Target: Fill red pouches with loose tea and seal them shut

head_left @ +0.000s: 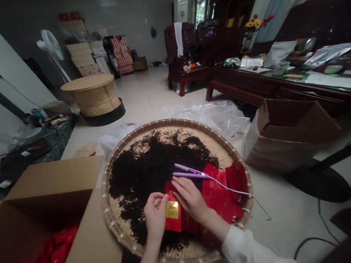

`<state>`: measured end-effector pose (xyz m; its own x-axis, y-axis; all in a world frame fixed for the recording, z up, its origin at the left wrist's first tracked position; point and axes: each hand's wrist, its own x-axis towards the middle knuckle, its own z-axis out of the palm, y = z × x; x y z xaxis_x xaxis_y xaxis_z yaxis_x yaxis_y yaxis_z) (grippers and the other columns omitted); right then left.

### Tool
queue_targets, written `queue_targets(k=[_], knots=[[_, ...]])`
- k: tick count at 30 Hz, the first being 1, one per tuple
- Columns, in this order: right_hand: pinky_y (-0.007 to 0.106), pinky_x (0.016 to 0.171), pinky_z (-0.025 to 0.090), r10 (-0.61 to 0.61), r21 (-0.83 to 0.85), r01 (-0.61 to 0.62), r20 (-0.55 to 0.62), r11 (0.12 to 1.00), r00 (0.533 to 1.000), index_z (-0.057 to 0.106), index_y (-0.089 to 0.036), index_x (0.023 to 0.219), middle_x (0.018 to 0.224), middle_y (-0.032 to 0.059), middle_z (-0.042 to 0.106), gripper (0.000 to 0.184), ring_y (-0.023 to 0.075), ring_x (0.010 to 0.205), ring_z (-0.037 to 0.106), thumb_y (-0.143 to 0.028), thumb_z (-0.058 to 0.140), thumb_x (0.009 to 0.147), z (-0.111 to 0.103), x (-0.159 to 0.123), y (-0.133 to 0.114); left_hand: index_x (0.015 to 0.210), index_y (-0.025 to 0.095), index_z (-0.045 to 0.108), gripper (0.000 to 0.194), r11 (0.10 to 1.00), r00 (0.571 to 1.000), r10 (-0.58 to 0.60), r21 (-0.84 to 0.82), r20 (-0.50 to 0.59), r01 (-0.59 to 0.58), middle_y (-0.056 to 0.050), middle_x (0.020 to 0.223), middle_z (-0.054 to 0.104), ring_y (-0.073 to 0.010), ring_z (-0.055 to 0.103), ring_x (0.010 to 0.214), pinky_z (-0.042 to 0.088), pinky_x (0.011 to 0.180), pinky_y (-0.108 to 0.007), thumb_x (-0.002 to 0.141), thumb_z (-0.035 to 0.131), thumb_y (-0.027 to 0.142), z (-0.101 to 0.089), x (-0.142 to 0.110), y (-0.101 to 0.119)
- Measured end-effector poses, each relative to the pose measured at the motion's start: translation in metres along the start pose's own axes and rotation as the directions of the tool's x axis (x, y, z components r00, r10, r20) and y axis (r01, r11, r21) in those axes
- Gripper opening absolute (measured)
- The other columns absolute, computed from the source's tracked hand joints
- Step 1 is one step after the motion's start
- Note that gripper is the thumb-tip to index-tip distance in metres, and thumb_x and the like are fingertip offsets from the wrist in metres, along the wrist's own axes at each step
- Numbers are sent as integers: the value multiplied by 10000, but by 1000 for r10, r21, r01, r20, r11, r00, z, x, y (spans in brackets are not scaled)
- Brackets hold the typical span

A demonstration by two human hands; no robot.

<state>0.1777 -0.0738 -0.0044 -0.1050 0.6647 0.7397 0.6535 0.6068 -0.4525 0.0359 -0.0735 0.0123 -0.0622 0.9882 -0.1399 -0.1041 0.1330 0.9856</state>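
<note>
Low over the round bamboo tray (119, 228) I have a small red packet (174, 218) with a gold label. My left hand (156, 214) is closed, pinching the packet's upper left edge between thumb and fingers. At its upper right side my right hand (189, 197) also grips the packet, fingers together; its thumb is mostly hidden. Just beyond the right fingertips lies a purple hair straightener-like sealer (189, 174), jaws apart, with a white cord. Dark loose tea leaves (145, 170) cover much of the tray. More red packets (220, 199) are heaped on its right side.
An open cardboard box (90, 243) with red packets (50, 262) inside stands at the left. Another open box (287, 133) is to the right, near a black stand base (320, 183). Clear plastic sheeting (206, 116) lies behind the tray. A fan (50, 44) stands farther back.
</note>
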Motion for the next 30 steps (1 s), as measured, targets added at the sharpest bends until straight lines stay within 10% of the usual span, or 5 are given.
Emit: queue_targets(k=[8,14,17,22,30], knots=[[314,598,427,104,26,-110,159,994,982,562,-195,676,694,37,515,236,192,691,483,-284,536,893,-11,12,2,694,185,611,155,966,989,126,217,82,-141,9,609,650,-151,630,602,473,571,-215,693,678,325,-10,-1,0],[290,589,418,173,177,-211,205,961,963,502,-200,640,684,32,523,247,175,661,494,-266,524,877,-22,22,-1,987,162,717,361,987,964,-110,141,242,78,-79,885,749,-225,679,763,539,605,-293,727,645,403,-32,5,1],[298,621,436,248,213,-308,269,927,931,552,-200,645,650,31,557,241,184,670,514,-332,560,847,-17,19,-3,977,160,735,334,985,969,-36,174,246,-8,-79,950,754,-229,685,832,550,738,-332,782,579,382,-35,6,0],[376,770,473,408,271,-576,485,771,774,711,-188,834,809,77,697,288,239,808,592,-456,616,794,-14,17,-1,939,172,747,302,904,966,172,360,191,-232,-64,956,760,-220,696,861,535,796,-309,820,507,310,-33,4,3],[400,777,513,288,335,-810,813,481,507,721,-145,943,865,82,729,468,247,788,659,-569,597,791,-16,17,0,965,197,741,303,834,942,157,472,295,-287,-50,996,753,-205,699,890,522,821,-284,844,478,286,-35,-1,5]])
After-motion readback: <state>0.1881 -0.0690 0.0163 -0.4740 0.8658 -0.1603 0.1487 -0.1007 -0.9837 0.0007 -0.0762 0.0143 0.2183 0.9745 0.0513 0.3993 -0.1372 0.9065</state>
